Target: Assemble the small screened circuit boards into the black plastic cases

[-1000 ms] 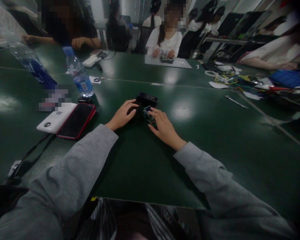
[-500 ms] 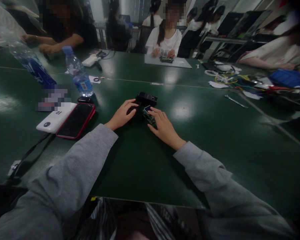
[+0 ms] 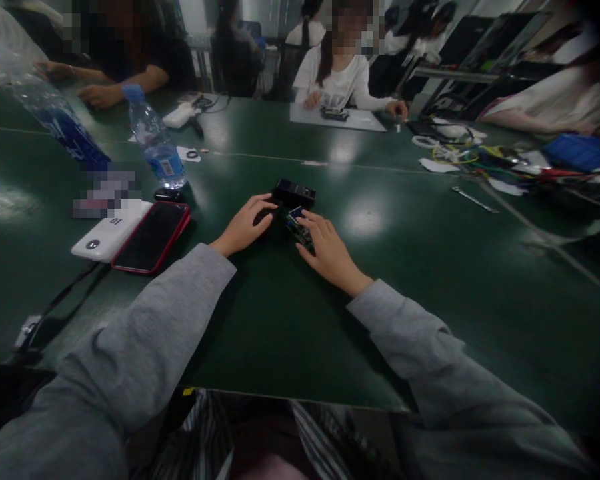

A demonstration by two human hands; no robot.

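Observation:
In the head view, my left hand [image 3: 245, 225] curves its thumb and fingers around a small black piece [image 3: 277, 208], which is mostly covered and too dark to make out fully. My right hand [image 3: 329, 252] grips a green circuit board [image 3: 297, 230] with a small dark screen on its upper end; the fingers hide part of it. Just beyond both hands lies a black rectangular case [image 3: 295, 191] on the table, its top showing small openings. Board and black piece are close together between the hands.
A white power bank [image 3: 100, 248] and a red-cased phone [image 3: 153, 237] lie left, near a water bottle [image 3: 163, 150]. Right are a wrench [image 3: 474, 199] and tangled wires [image 3: 460, 157]. Across the green table [image 3: 300, 333], a person [image 3: 337, 73] sits at a grey mat.
My hands and what they hold stay nearly in place. Across the table, the person has reached one hand out sideways, to the right in view, beyond the mat's edge.

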